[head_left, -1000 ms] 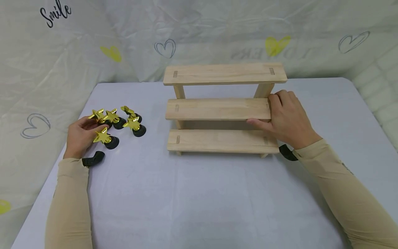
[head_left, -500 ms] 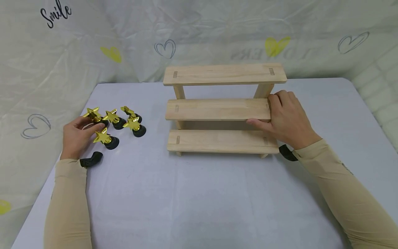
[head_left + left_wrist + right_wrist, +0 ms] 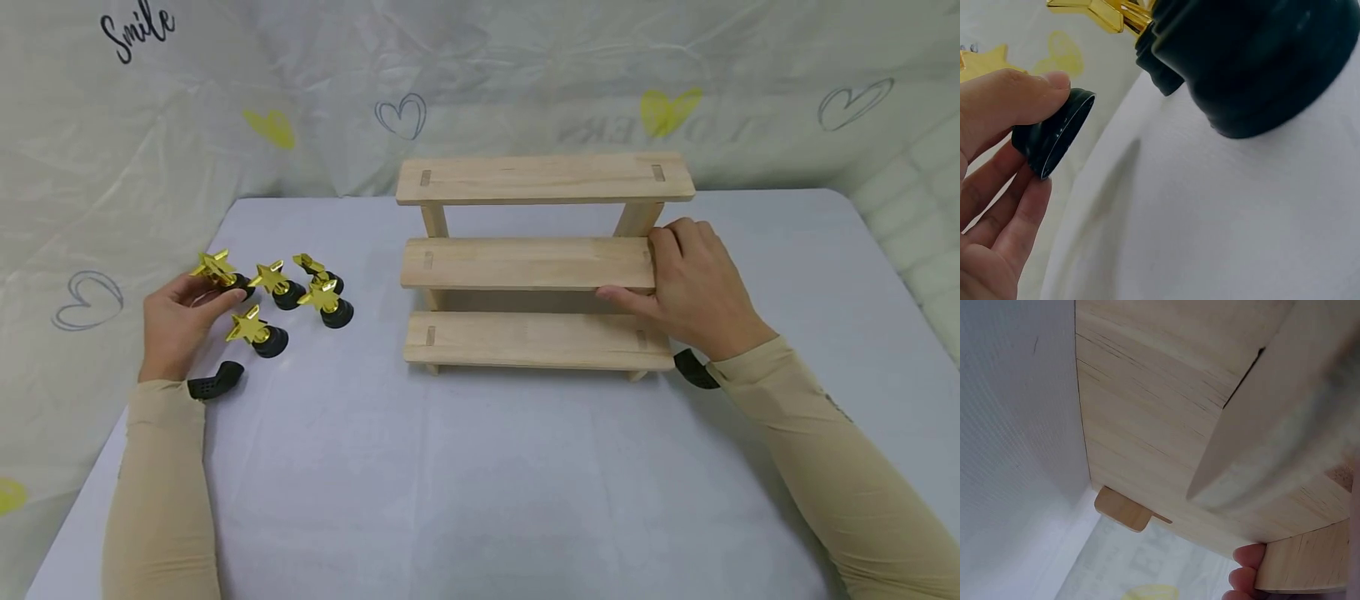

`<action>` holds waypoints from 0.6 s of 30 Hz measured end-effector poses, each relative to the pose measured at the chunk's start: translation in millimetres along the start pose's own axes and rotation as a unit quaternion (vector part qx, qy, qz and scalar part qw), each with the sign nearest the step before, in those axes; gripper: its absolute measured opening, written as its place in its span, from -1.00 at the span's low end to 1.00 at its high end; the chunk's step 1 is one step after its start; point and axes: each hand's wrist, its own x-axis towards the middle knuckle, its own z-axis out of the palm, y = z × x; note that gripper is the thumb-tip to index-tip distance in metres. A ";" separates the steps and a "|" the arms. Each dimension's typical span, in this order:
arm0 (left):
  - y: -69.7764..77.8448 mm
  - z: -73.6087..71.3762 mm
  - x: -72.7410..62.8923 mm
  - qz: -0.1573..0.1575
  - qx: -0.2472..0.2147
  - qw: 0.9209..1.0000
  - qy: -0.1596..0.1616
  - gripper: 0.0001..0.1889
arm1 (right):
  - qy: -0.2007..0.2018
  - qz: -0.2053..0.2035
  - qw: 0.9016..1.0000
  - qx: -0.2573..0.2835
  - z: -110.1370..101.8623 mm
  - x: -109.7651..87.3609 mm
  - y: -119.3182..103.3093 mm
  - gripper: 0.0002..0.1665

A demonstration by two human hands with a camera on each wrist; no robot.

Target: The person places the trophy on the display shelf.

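Observation:
My left hand (image 3: pixel 176 323) pinches a small trophy with a gold star top (image 3: pixel 215 267). In the left wrist view, thumb and fingers are on its black base (image 3: pixel 1054 134), tilted with the underside edge showing. Close to that hand is another star trophy (image 3: pixel 251 327), and more stand to its right, one of them (image 3: pixel 324 298) nearest the shelf. My right hand (image 3: pixel 697 287) grips the right end of the middle board on a three-tier wooden shelf (image 3: pixel 525 262). Its thumb lies along the board's front edge. Seen from the right wrist, fingertips (image 3: pixel 1246 569) curl around the wood.
A white cloth covers the table (image 3: pixel 487 475). Behind it and on the left hangs a pale sheet (image 3: pixel 480 75) printed with hearts and words. The top board (image 3: pixel 543 179) and bottom board (image 3: pixel 536 340) of the shelf hold nothing.
My left hand has moved left with the pinched trophy, away from the other trophies, and the trophy has tilted. The right hand and the shelf stay put.

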 end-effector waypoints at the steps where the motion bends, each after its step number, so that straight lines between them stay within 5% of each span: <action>1: 0.9 -0.6 0.0 0.000 0.002 1.000 0.003 -0.52 | 0.001 0.000 1.000 -0.001 0.2 -0.3 0.0 0.29; 18: 15.1 -5.7 -2.8 -0.004 -0.016 0.999 0.038 -0.60 | 0.017 -0.023 0.999 -0.030 2.1 -0.1 2.2 0.24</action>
